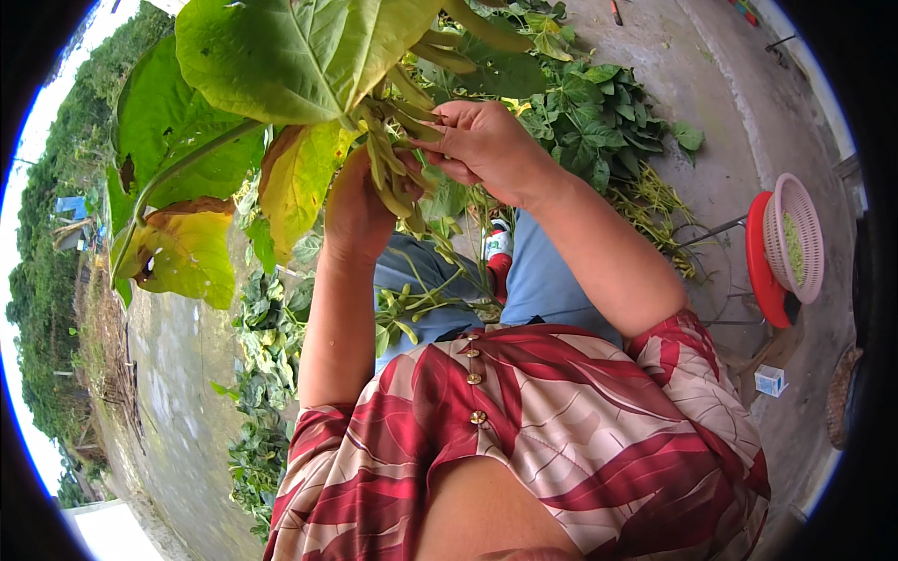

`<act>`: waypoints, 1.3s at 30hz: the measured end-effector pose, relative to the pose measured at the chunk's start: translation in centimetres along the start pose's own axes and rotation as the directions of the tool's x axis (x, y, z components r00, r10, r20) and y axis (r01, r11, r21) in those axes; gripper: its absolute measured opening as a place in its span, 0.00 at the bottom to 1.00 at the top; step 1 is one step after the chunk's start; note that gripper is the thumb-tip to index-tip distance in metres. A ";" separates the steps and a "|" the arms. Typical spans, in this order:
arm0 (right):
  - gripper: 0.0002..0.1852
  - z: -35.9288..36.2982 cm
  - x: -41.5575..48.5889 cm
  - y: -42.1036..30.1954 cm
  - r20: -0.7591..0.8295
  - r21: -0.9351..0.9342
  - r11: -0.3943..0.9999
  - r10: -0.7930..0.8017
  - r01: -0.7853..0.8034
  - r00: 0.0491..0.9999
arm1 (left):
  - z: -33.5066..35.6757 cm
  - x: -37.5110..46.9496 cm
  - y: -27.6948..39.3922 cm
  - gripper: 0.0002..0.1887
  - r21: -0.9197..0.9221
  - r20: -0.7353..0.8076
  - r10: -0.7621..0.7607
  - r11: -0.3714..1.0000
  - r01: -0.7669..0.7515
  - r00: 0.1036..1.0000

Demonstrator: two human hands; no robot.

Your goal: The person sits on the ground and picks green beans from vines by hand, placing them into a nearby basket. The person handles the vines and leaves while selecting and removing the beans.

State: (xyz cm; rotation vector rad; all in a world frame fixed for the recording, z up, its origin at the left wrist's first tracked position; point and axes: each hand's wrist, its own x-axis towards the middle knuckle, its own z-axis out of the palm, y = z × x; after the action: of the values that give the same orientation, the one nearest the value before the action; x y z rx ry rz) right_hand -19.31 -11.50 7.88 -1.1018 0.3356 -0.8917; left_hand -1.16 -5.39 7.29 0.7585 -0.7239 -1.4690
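Observation:
My left hand (365, 200) is closed around the stem of a bean plant, with a cluster of plump green-yellow pods (384, 165) against its fingers. Just to the right, my right hand (477, 144) pinches at the pods between thumb and forefinger; a pod's tip shows at its fingertips. Large leaves spread from the plant to the upper left: a broad green leaf (302, 56) and a yellowing leaf (298, 182) with brown edges. More stems with pods (414, 301) lie across my lap, over the blue trousers.
Heaps of cut leafy plants (596, 112) lie on the concrete ground ahead, with bare stems (649, 210) beside them. At the right, a pink plastic basket (807, 238) holding small green beans stands on a red stool (760, 259). A small blue-and-white box (770, 380) is near it.

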 end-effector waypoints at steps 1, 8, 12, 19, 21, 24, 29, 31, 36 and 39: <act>0.14 0.0 -0.2 0.1 -0.024 -0.012 1.000 0.008 -0.009 1.000 | -0.1 0.0 -0.1 0.19 0.031 0.057 0.003 1.000 -0.005 0.998; 0.12 -0.1 -1.1 1.5 -0.084 0.076 0.993 0.099 -0.092 0.992 | 0.2 -0.3 -1.2 0.11 0.096 0.068 0.115 0.988 -0.122 0.991; 0.12 0.0 -1.7 1.9 -0.027 0.258 0.953 0.170 -0.157 0.985 | 0.4 -0.1 -1.6 0.10 0.155 0.045 0.135 0.978 -0.140 0.990; 0.12 0.5 -2.2 1.7 -0.089 -0.169 0.986 0.002 -0.017 0.996 | 0.1 0.5 -1.3 0.09 0.156 0.033 0.087 0.984 -0.091 0.996; 0.11 0.4 -2.0 1.7 -0.082 -0.290 0.957 -0.053 0.027 0.995 | 0.2 0.4 -1.2 0.08 0.149 0.057 0.101 0.983 -0.109 0.993; 0.09 0.2 -1.7 2.0 -0.072 -0.475 0.874 -0.158 0.105 0.985 | 0.4 0.2 -1.2 0.08 0.134 0.058 0.102 0.985 -0.109 0.993; 0.07 0.0 -1.4 2.2 -0.098 -0.594 0.796 -0.215 0.117 0.972 | 0.6 0.3 -1.1 0.07 0.156 0.087 0.095 0.982 -0.108 0.992; 0.08 -0.2 -1.4 1.9 -0.115 -0.157 0.986 0.037 -0.055 0.993 | 0.6 0.3 -1.1 0.07 0.160 0.092 0.083 0.982 -0.097 0.992; 0.08 0.1 -1.2 1.5 -0.113 0.074 0.986 0.156 -0.149 0.981 | 0.6 0.4 -1.1 0.06 0.139 0.054 0.095 0.985 -0.101 0.994; 0.08 0.9 -1.5 2.2 -0.244 -0.314 0.949 -0.079 -0.002 0.967 | 0.9 0.3 -1.3 0.08 0.232 -0.002 0.141 0.963 -0.136 0.990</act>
State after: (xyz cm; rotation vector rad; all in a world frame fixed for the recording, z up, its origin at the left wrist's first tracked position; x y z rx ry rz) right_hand -18.63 -9.47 6.07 -1.2894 0.6885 -1.0417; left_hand -2.59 -5.69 6.75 0.8790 -0.9264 -1.2628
